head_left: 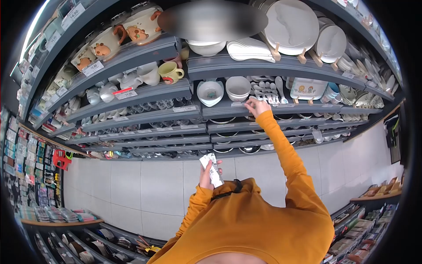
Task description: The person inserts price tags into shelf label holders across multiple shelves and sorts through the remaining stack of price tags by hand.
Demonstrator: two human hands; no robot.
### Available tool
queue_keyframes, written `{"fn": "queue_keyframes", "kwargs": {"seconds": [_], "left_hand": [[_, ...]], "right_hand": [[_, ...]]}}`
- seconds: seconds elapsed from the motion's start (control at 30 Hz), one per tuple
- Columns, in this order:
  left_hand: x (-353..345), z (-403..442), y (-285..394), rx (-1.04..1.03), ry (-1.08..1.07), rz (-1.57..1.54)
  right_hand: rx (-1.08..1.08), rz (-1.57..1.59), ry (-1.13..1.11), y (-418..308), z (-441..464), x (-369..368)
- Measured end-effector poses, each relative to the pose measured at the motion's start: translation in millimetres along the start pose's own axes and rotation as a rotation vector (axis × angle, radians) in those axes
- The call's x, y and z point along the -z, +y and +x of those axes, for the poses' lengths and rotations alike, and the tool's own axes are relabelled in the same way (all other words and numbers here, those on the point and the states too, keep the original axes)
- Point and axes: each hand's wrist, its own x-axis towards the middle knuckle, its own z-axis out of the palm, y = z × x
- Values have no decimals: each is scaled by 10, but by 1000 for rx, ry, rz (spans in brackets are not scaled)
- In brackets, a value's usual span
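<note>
Low in front of my body, my left hand (pixel 205 175) is closed around a bundle of white printed labels (pixel 212 169). My right hand (pixel 257 107) reaches out to the front edge of a grey shelf, its fingers bent and close together by a small price label (pixel 238 104). Whether anything is between those fingers is too small to tell. Just behind the right hand stand stacked white bowls (pixel 238 88), with a squarish white bowl (pixel 210 93) to their left. White spoons (pixel 265 88) lie to the right of the stacked bowls.
Large white plates (pixel 292 26) stand in wooden holders on the shelf above. Mugs, a yellow-green cup (pixel 170 72) and teapots (pixel 130 80) fill the shelves at left. Lower shelves hold glassware. Behind me are more goods racks, and a red stool (pixel 62 159) is at far left.
</note>
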Motion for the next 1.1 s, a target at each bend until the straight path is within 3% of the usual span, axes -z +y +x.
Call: {"fn": "queue_keyframes", "kwargs": {"seconds": [0.1,0.17,0.23,0.37,0.4,0.47,0.5,0.57,0.63,0.7,0.77,0.87,0.97,1.07,1.1], "left_hand": [[106,85,24,36,-15,32],[211,174,-7,99,-26,96],[229,226,-8,96,-28,120],[-398,130,81,124,107,-138],[-339,158,-12,146,27,-54],[-167,272,-186,174,-142,105],[-282,216,-179,176,-96,282],[-216,284,-291,254,-185,307],[-322,285,-359,257,-176,335],[-553,176,-376,266,-220,349],[-657,52,-414,364,-322,329],[-813,-144,-535,516,-393,257],[-894,-250,-804,590,-447,139],[-1085,-378,-1228,588,-484,26],[-1153,-442,-1377,601,-478,11]], "right_hand": [[-175,354,38,-277,-245,152],[-277,974,37,-339,-577,-67],[-486,1179,-230,-624,-1055,-33],[-729,1061,-470,-1202,-1890,-134],[-751,1131,-497,-1206,-2080,-263],[-673,957,-455,-1229,-2344,-357],[-658,922,-495,-1191,-2340,-298],[-616,850,-583,-1033,-2288,-102],[-619,809,-359,-694,-2088,87],[-592,523,-138,-222,-1680,414],[-198,187,317,478,-1320,525],[-298,-31,251,895,-778,942],[-122,-242,245,1516,-481,868],[-78,-309,-22,1649,-301,1070],[-34,-281,0,1702,-262,1104]]}}
